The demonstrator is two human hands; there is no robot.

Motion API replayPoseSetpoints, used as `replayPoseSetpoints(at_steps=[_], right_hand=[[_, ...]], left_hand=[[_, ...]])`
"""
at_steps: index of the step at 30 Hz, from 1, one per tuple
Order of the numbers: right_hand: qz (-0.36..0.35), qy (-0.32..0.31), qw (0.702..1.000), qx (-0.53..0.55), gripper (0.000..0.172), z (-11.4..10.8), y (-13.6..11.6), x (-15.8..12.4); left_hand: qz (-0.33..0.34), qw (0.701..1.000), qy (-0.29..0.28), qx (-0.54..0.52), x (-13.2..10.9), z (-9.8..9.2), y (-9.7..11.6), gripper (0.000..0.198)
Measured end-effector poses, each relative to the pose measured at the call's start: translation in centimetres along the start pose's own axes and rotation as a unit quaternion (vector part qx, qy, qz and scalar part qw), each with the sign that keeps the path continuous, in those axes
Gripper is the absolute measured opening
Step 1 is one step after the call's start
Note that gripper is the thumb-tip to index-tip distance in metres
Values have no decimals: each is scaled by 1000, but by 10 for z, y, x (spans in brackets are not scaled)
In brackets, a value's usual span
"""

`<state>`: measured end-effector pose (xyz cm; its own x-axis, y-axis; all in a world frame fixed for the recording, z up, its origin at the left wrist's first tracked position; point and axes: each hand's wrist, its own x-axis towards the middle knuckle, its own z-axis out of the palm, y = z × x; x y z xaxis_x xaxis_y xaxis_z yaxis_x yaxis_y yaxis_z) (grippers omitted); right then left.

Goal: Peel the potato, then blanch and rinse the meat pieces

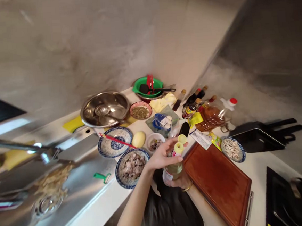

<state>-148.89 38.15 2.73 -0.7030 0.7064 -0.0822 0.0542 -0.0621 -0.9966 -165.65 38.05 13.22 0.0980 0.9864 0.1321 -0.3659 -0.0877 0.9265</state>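
Note:
I hold a clear bottle of pale liquid upright in front of me, near the counter's front edge. Its yellow flip cap is up, and the spout shows. My left hand is closed around the upper part, just under the cap. Lower down, my right hand grips the bottle near its base; part of that hand is hidden behind the bottle. Left of the bottle are a blue-rimmed plate of cut meat and a small white bowl of chopped bits.
A wooden cutting board lies at right, with a bowl of sliced mushrooms beyond it. Sauce bottles and an oil jug line the back. At left are a sink, a green peeler and a steel basin.

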Motion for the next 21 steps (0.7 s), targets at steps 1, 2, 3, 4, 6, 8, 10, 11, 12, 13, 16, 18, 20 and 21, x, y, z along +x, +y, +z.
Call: replayPoseSetpoints(at_steps=[1,2,3,4,6,8,10,11,12,13,16,18,20,21], right_hand=[[-6,-11,1000,18,37,-6,-1,1],[-12,-13,999,34,37,-13,0,3],[-17,-6,999,46,38,-21,2,5],[-20,12,998,57,39,-29,6,8],[-27,55,996,69,43,-48,17,14],[-38,80,993,72,46,-69,30,21],[-54,87,992,72,50,-90,39,31],[-63,87,992,70,51,-101,41,38],[-72,87,991,67,51,-111,41,46],[-80,85,991,60,50,-120,38,57],[-99,65,993,12,48,-150,22,102],[-106,51,993,-18,51,-170,9,137],[-110,48,992,-29,58,-190,0,169],[-113,62,991,-43,63,-200,-2,183]], left_hand=[[-4,1000,-10,-9,14,3,0,62],[-5,1000,-12,-15,28,8,-2,61],[-5,1000,-9,-16,42,13,-5,59],[-4,1000,-6,-12,56,19,-10,55],[1,1000,-6,3,82,29,-23,44],[15,1000,-9,21,107,37,-38,39],[29,998,1,52,130,41,-51,39],[33,996,12,77,141,41,-55,38],[37,993,27,104,152,42,-57,38],[45,990,43,130,162,42,-57,36],[90,977,78,175,194,40,-46,31],[134,968,101,188,217,36,-35,28],[174,955,131,200,238,28,-25,27],[191,948,147,205,248,23,-21,28]])
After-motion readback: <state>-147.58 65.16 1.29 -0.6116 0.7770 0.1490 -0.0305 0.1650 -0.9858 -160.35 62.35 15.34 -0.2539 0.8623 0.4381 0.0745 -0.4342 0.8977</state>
